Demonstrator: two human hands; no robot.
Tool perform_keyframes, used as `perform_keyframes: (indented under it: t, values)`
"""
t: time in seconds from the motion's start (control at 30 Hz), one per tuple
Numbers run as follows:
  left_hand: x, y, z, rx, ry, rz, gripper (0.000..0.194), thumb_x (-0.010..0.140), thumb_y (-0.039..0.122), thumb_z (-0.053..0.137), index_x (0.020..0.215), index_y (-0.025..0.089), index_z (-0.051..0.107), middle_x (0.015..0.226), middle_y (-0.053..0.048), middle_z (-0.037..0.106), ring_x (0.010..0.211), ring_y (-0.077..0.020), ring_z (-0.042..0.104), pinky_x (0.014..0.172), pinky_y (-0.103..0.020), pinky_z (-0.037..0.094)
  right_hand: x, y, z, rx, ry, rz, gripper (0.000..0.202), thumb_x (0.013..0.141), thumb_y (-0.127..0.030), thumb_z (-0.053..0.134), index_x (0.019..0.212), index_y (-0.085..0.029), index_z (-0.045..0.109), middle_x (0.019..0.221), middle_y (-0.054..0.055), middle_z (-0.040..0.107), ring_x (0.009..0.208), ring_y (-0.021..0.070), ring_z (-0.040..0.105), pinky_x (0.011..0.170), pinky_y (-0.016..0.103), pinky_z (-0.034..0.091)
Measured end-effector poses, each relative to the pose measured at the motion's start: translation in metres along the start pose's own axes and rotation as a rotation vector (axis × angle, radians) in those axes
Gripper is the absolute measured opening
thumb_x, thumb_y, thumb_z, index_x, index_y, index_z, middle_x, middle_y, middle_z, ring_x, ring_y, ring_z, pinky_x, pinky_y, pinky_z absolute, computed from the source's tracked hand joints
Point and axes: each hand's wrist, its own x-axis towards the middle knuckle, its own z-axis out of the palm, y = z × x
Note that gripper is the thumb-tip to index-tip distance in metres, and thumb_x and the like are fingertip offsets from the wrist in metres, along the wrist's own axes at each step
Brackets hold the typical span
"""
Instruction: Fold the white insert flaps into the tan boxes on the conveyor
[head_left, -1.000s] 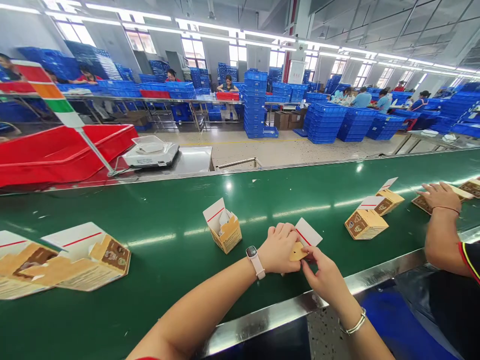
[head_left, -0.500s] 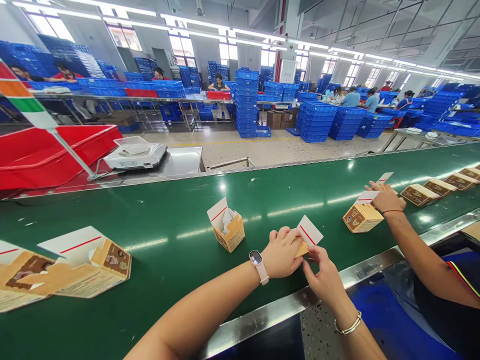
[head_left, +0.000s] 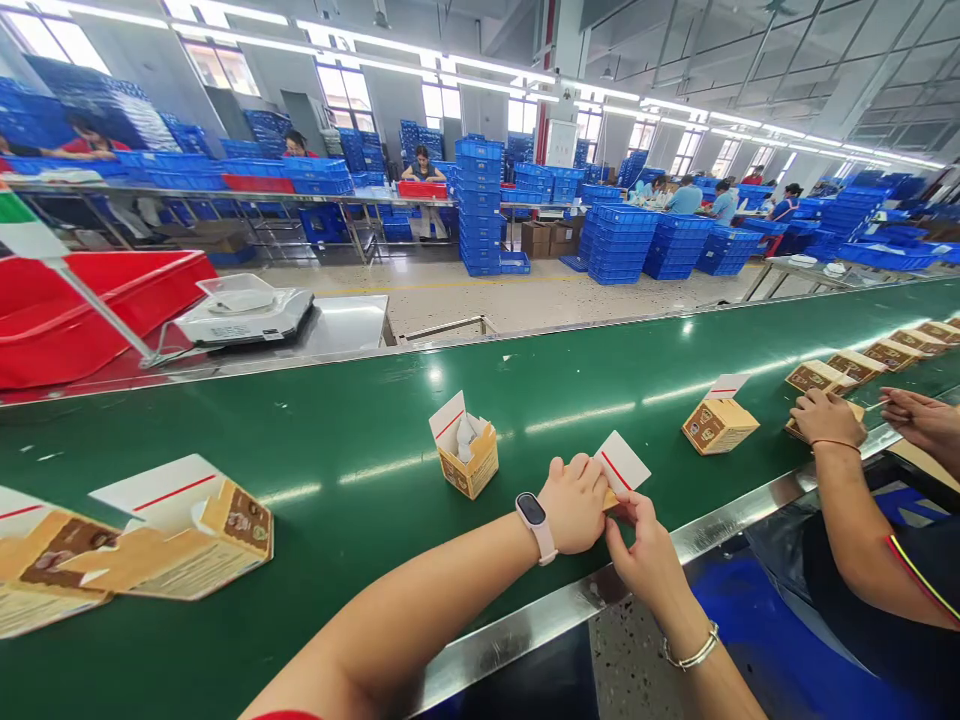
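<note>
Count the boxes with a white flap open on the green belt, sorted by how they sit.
Lying: 3, namely left box, edge box, right box
Upright box: 1
Held box, between left hand and right hand: 1
Total: 5

Our left arm reaches in from the lower left, bare and stretched forward, a watch strapped at the wrist. Our left hand (head_left: 576, 503) is curled into a loose fist, knuckles up, fingers folded down and closed around something small. Our right arm comes up from the bottom edge, a thin bangle on its wrist. Our right hand (head_left: 646, 552) sits just beside the left, touching it, palm turned inward, thumb and fingertips (head_left: 627, 505) pinched together at the same spot, both hands low and close.
</note>
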Motion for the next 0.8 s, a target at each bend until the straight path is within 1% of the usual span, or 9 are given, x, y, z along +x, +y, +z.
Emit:
perform_keyframes:
  t: [0.13,0.3,0.37,0.43,0.5,0.6,0.7,0.73,0.8]
  values:
    - [0.007,0.004,0.004,0.047,0.008,0.042,0.03,0.086,0.026,0.054,0.112,0.012,0.058,0.117,-0.016,0.055,0.109,-0.0308,0.044,0.085,-0.047,0.039,-0.001,0.005,-0.001,0.001,0.027,0.037,0.028,0.085,-0.037,0.05,0.108,-0.02,0.047,0.097,0.015,0.072,0.087,0.0279,0.072,0.076,0.043,0.06]
    - [0.012,0.006,0.003,0.064,-0.024,0.072,0.027,0.086,0.022,0.051,0.108,0.011,0.062,0.118,-0.016,0.056,0.111,-0.0303,0.044,0.086,-0.047,0.039,-0.002,0.009,-0.004,0.005,0.046,0.026,0.029,0.086,-0.038,0.05,0.109,-0.02,0.046,0.099,0.016,0.071,0.089,0.0285,0.072,0.077,0.044,0.06]
    - [0.012,0.005,0.002,0.026,-0.012,0.065,0.027,0.087,0.022,0.049,0.108,0.011,0.062,0.119,-0.016,0.056,0.112,-0.0306,0.045,0.085,-0.047,0.04,-0.003,0.01,-0.007,0.012,0.049,0.01,0.029,0.087,-0.038,0.049,0.109,-0.02,0.046,0.099,0.016,0.07,0.089,0.028,0.072,0.076,0.043,0.061]
    - [0.007,0.002,0.002,-0.054,0.026,0.061,0.028,0.087,0.026,0.05,0.109,0.012,0.061,0.122,-0.015,0.057,0.113,-0.0306,0.046,0.086,-0.047,0.04,-0.005,0.01,-0.007,0.023,0.05,-0.011,0.027,0.088,-0.036,0.048,0.109,-0.02,0.047,0.099,0.015,0.069,0.089,0.027,0.072,0.076,0.042,0.061]
    - [0.0,-0.003,0.003,-0.163,0.106,0.052,0.031,0.085,0.029,0.054,0.113,0.016,0.06,0.125,-0.013,0.057,0.115,-0.0298,0.047,0.088,-0.047,0.04,-0.007,0.01,-0.005,0.034,0.058,-0.037,0.027,0.089,-0.035,0.049,0.111,-0.02,0.047,0.101,0.015,0.068,0.09,0.0262,0.071,0.077,0.043,0.061]
    - [-0.013,-0.012,0.007,-0.301,0.268,0.02,0.042,0.079,0.031,0.062,0.119,0.019,0.056,0.125,-0.012,0.057,0.117,-0.0297,0.049,0.092,-0.047,0.04,-0.01,0.011,0.003,0.039,0.087,-0.075,0.034,0.091,-0.037,0.052,0.119,-0.019,0.046,0.11,0.015,0.064,0.095,0.0256,0.068,0.077,0.042,0.061]
    - [-0.025,-0.023,0.013,-0.353,0.427,0.018,0.041,0.079,0.032,0.062,0.118,0.02,0.054,0.12,-0.013,0.058,0.115,-0.0296,0.051,0.094,-0.047,0.041,-0.011,0.012,0.009,-0.011,0.157,-0.111,0.041,0.092,-0.04,0.053,0.126,-0.019,0.043,0.118,0.016,0.058,0.104,0.0276,0.063,0.078,0.044,0.06]
    - [-0.028,-0.027,0.016,-0.352,0.509,0.012,0.041,0.08,0.032,0.061,0.118,0.021,0.052,0.12,-0.013,0.057,0.115,-0.0293,0.052,0.096,-0.048,0.041,-0.012,0.011,0.01,-0.051,0.194,-0.136,0.044,0.092,-0.042,0.054,0.128,-0.019,0.041,0.12,0.017,0.055,0.108,0.0295,0.061,0.08,0.046,0.058]
    - [-0.033,-0.037,0.024,-0.329,0.736,-0.05,0.045,0.08,0.034,0.061,0.121,0.023,0.045,0.124,-0.014,0.053,0.12,-0.0299,0.049,0.101,-0.05,0.039,-0.014,0.005,0.01,-0.152,0.306,-0.199,0.05,0.091,-0.043,0.057,0.131,-0.018,0.04,0.124,0.02,0.05,0.116,0.0342,0.053,0.087,0.054,0.054]
